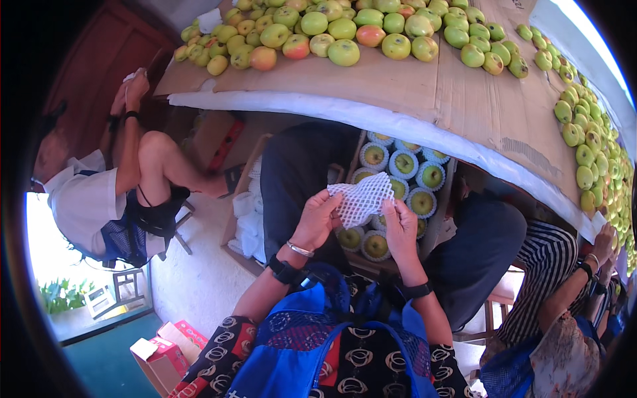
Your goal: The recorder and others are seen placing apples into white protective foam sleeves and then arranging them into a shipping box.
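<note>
A white foam fruit net [362, 199] is stretched between my two hands, above my lap. My left hand [318, 219] pinches its left end between thumb and fingers. At the lower right end, my right hand [400, 226] grips the net's edge. Below and behind the net stands a cardboard box [440, 219] of apples, each in its own white foam net; one netted apple [422, 203] shows just right of my right hand. The net and my hands hide part of that box. No apple is visible inside the net I hold.
A cardboard-covered table [378, 82] bears many loose apples [343, 52]. To my left, a box [226, 234] holds white foam nets [249, 226]. One person [109, 189] sits at the left, another [557, 318] at the right. Red boxes [171, 348] lie lower left.
</note>
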Tool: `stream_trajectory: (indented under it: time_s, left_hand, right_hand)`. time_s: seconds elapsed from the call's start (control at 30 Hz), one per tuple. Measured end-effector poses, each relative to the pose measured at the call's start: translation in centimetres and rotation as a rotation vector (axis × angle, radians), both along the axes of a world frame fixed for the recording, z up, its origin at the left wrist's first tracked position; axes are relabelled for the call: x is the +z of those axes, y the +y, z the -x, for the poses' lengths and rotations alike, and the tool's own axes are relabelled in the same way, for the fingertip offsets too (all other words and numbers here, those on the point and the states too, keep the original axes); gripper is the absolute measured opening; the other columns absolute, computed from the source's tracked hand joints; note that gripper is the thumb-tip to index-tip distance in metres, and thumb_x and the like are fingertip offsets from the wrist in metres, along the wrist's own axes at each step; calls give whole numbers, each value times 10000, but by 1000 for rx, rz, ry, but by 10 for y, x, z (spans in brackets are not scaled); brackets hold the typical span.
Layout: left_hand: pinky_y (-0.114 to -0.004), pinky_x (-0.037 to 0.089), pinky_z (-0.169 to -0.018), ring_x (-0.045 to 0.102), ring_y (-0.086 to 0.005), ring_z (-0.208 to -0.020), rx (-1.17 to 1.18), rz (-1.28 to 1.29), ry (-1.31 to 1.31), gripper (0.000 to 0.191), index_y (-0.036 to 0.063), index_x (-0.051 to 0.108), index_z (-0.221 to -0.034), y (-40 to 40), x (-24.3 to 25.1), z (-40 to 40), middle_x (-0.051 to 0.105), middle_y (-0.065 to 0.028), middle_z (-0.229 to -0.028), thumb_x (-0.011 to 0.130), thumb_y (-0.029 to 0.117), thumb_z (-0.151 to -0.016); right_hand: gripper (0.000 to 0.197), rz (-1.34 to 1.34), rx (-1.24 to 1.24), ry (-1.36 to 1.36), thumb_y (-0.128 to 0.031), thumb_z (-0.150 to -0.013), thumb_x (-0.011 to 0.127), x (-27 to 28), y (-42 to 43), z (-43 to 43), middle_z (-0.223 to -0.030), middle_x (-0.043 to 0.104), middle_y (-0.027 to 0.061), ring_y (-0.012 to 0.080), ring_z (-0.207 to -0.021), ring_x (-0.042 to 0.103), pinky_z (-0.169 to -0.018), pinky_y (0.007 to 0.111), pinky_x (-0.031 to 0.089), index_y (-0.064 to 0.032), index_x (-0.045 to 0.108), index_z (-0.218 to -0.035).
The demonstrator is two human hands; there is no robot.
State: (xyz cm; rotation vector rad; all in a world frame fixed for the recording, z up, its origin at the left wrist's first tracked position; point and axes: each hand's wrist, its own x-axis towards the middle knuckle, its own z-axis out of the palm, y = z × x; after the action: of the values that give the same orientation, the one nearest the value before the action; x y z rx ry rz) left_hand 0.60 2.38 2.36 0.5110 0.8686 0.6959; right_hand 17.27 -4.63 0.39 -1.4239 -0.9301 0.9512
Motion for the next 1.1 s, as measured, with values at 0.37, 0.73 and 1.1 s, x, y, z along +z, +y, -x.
stream_trajectory:
  time_s: [0.37, 0.73, 1.1]
  left_hand:
    - [-332, 373, -928, 442, -183, -1150, 35, -408, 265, 573, 88, 352, -1289, 15, 4, 24, 455, -99, -1250, 633, 85, -789]
    - [-266, 476, -806, 577, -101, -903, -277, -470, 76, 406, 19, 551, -1107, -2, 13, -22, 620, -30, -993, 712, 63, -736]
    - [-355, 454, -854, 561, -311, -1046, -528, -958, 636, 819, 84, 281, -1343, -14, 23, -21, 551, -190, -1128, 747, 202, -680]
  right_hand:
    - [316, 38, -143, 1241, -248, -954, 395, 9, 11, -5, -1106, 581, 113, 218, -1007, 570, -875, 379, 456, 3, 513, -1107]
    - [334, 511, 65, 676, -237, -926, 415, -15, -7, 2, -1069, 579, 78, 178, -956, 583, -797, 319, 488, -31, 470, -1183]
    - [479, -93, 124, -334, -248, -669, 749, 31, -1, 10, -948, 603, 142, 256, -871, 597, -770, 331, 465, -18, 563, -1045]
